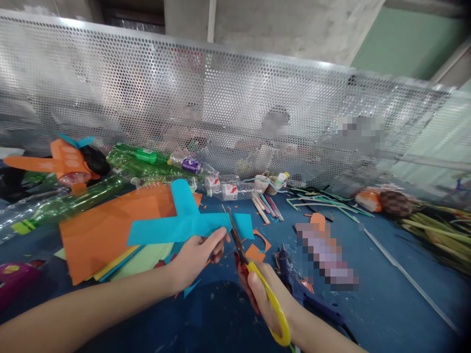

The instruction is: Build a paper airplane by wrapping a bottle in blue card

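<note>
A blue paper cutout (184, 223), shaped with long arms and a rounded upright tab, hangs above the table. My left hand (200, 255) pinches its lower edge between thumb and fingers. Yellow-handled scissors (272, 304) are in my right hand (263, 289), their blades pointing up and slightly left. The blades stand beside the left hand's fingertips, at the right arm of the blue paper. Just right of the blades shows another blue paper piece (243, 225); whether it is still joined to the cutout cannot be made out.
Orange sheets (110, 230) lie at the left. A blue glue gun (301, 289) rests right of my right hand. Plastic bottles (230, 189) line the back before a perforated metal panel (228, 98). An orange paper plane (71, 162) is back left, glue sticks (270, 206) mid-table.
</note>
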`<state>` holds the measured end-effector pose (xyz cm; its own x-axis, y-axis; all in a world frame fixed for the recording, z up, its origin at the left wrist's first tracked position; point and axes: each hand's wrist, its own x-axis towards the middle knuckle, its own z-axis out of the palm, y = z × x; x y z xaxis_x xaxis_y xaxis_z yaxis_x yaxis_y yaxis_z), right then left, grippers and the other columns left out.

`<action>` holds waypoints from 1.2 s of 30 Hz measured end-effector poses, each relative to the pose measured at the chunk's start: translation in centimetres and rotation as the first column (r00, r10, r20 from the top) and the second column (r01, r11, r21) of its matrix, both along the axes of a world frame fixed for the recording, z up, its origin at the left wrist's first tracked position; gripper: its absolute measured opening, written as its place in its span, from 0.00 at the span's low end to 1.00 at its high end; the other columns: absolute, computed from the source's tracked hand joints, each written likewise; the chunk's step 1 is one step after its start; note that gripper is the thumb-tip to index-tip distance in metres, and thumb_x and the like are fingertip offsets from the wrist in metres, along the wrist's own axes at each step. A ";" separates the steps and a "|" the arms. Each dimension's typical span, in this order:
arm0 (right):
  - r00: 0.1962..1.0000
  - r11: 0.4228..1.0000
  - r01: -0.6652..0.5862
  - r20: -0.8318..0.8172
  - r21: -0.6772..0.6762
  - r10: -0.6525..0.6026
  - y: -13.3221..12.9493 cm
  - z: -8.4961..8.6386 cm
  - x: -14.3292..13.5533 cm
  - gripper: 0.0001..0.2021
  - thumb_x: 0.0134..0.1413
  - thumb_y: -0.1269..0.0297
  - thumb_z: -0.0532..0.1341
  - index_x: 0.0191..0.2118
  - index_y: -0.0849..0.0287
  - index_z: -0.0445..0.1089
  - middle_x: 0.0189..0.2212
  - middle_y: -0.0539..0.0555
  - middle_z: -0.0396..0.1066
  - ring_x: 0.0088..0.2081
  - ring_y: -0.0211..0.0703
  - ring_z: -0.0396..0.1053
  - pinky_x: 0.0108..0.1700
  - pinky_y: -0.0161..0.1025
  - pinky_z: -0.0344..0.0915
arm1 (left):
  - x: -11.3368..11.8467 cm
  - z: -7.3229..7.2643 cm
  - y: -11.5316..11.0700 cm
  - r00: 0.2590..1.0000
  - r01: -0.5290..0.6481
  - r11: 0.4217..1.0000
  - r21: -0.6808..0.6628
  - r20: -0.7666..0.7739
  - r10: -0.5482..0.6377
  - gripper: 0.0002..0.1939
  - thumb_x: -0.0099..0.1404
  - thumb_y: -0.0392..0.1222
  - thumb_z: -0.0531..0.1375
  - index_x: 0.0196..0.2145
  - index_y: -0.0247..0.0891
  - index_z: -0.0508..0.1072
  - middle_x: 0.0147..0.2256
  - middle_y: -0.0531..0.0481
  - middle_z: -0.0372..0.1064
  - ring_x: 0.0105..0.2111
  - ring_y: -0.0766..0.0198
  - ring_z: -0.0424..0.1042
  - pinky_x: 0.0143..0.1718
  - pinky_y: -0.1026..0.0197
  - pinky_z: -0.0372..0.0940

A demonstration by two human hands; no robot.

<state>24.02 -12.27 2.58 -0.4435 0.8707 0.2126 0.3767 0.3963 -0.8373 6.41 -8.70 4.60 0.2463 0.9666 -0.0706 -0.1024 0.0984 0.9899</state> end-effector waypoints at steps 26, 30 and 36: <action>0.999 0.999 0.028 0.034 -0.041 -0.027 0.3 0.0 0.1 0.28 0.59 0.35 0.40 0.23 0.55 0.51 0.16 0.44 0.47 0.18 0.32 0.47 0.18 0.32 0.48 | -0.7 0.0 1.5 1.000 -0.025 0.993 0.112 0.012 0.024 0.19 0.59 0.51 0.58 0.17 0.38 0.67 0.16 0.56 0.53 0.20 0.67 0.55 0.24 0.63 0.54; 0.999 0.998 0.032 0.028 -0.056 -0.030 0.2 0.1 0.2 0.28 0.59 0.35 0.40 0.24 0.55 0.52 0.17 0.44 0.48 0.19 0.33 0.49 0.19 0.32 0.50 | -0.7 0.2 1.6 0.999 -0.033 0.992 0.120 -0.019 0.035 0.19 0.59 0.51 0.58 0.16 0.39 0.66 0.16 0.56 0.54 0.19 0.67 0.55 0.24 0.63 0.54; 0.999 0.998 0.029 0.038 -0.056 -0.027 0.2 -0.3 0.3 0.27 0.61 0.37 0.40 0.25 0.55 0.54 0.17 0.45 0.47 0.19 0.35 0.49 0.20 0.33 0.50 | -0.9 0.1 1.8 0.999 -0.026 0.989 0.143 -0.018 0.029 0.19 0.60 0.50 0.58 0.16 0.39 0.66 0.16 0.55 0.55 0.20 0.67 0.56 0.25 0.62 0.55</action>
